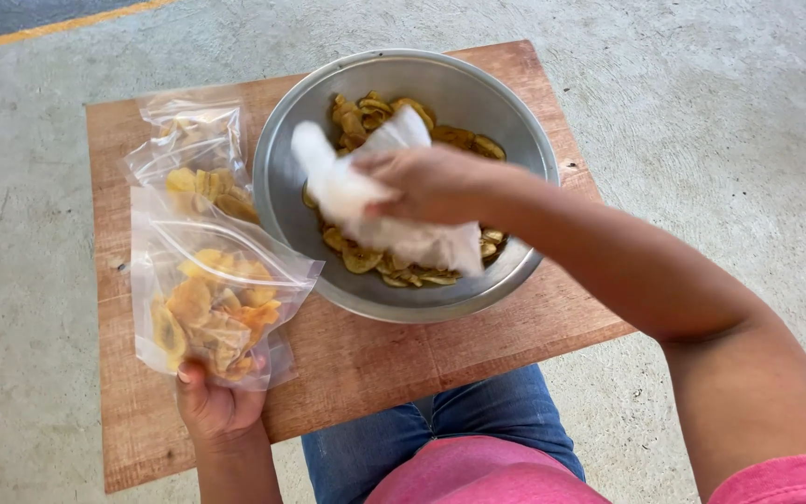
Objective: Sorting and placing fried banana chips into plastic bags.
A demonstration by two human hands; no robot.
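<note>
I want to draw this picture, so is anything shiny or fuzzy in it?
In the head view, soft daylight, no hard shadows; the metal bowl has a dull sheen on its wall, the clear bag in the left hand glints a little, and the right hand with its white plastic looks slightly blurred.

— What sort of place is this?
— An outdoor or open work spot, likely a yard or porch: rough concrete floor (701, 121) with a painted yellow line (48, 26).
— Any furniture?
— Only a bare wooden board (366, 364) used as a table on the person's lap.
</note>
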